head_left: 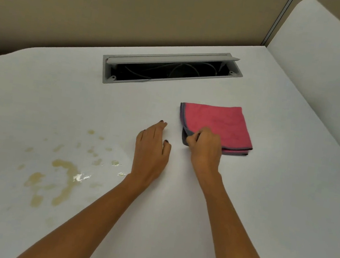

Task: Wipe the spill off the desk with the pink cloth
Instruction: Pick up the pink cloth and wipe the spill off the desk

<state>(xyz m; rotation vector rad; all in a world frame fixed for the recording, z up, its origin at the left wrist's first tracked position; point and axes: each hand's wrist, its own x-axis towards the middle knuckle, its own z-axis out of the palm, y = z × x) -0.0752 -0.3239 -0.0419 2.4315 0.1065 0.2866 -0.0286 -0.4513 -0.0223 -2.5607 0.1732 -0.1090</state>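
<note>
A folded pink cloth (221, 124) with grey edging lies flat on the white desk (176, 205), right of centre. My right hand (204, 148) pinches the cloth's near left corner, fingers closed on the grey edge. My left hand (152, 148) rests palm down on the desk just left of the cloth, fingers together and extended, holding nothing. A yellowish spill (62, 171) of puddles and scattered drops spreads over the desk to the left of my left forearm.
An open grey cable tray (170, 70) with wires inside is cut into the desk behind the cloth. A beige partition (137, 9) stands behind the desk. A white panel (324, 69) rises along the right edge.
</note>
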